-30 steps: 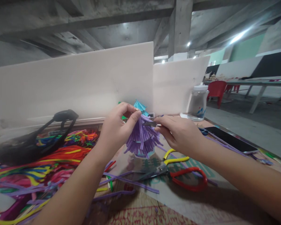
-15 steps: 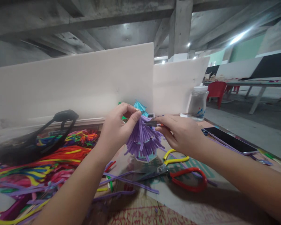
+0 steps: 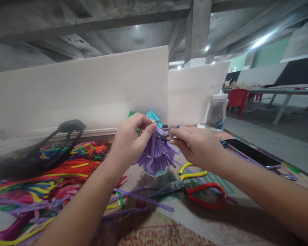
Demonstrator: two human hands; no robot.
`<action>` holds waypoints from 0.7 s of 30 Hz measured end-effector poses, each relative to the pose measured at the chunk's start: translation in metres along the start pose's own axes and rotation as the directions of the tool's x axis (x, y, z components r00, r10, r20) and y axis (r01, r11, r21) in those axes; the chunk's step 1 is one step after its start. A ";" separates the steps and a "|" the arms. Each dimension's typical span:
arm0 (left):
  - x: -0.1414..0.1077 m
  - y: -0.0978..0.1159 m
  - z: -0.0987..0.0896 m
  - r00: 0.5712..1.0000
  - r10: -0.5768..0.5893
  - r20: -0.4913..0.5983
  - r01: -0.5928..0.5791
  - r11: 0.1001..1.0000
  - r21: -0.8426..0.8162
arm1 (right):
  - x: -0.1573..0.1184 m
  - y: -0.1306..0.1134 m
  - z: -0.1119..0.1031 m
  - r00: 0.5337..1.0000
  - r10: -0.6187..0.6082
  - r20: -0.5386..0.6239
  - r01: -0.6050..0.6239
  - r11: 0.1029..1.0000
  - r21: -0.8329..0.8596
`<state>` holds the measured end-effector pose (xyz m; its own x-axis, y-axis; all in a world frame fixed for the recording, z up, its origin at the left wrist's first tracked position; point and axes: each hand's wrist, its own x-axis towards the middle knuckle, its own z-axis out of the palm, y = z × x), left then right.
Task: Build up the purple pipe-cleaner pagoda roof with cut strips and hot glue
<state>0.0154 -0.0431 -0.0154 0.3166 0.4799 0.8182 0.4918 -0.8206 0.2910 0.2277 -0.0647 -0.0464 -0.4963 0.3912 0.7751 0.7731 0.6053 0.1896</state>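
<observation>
A tiered purple pipe-cleaner tree [image 3: 156, 155] stands upright between my hands, its strands hanging in layers over a pale base. My left hand [image 3: 129, 140] pinches its tip between thumb and fingers. From the right, my right hand [image 3: 195, 141] grips a small pointed metal tool [image 3: 164, 137], whose tip lies against the upper strands. Its handle is mostly hidden by my fingers, so its exact kind is unclear. Nearer to me lie large scissors [image 3: 178, 185] with one yellow and one red handle, across loose purple pipe cleaners [image 3: 154, 201].
Piled colourful pipe cleaners [image 3: 69, 172] and a black strapped item [image 3: 41, 157] fill the left side. Behind the tree stands a light-blue cone shape [image 3: 154, 116] before a white panel [image 3: 92, 92]. A clear bottle [image 3: 217, 114] and a phone [image 3: 253, 153] are at right.
The purple tree has turned and tilted slightly, its lower tiers shifting left. My left hand has moved a little to the right; the tool remains at the upper strands.
</observation>
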 end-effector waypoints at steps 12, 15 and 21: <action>0.000 -0.006 -0.001 0.999 -0.044 0.000 0.044 0.999 -0.029 | 0.001 0.001 -0.006 1.000 0.001 0.006 -0.002 1.000 0.014; -0.001 -0.004 -0.001 1.000 -0.031 0.006 0.031 0.999 -0.016 | 0.001 0.001 -0.003 1.000 -0.001 0.023 0.001 1.000 0.008; 0.000 -0.002 -0.001 1.000 -0.015 0.025 0.015 1.000 -0.001 | 0.001 0.002 -0.002 0.999 -0.003 0.046 0.002 1.000 0.018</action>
<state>0.0140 -0.0423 -0.0159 0.3298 0.4995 0.8011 0.4953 -0.8140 0.3036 0.2293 -0.0650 -0.0440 -0.5161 0.4206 0.7461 0.7650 0.6182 0.1807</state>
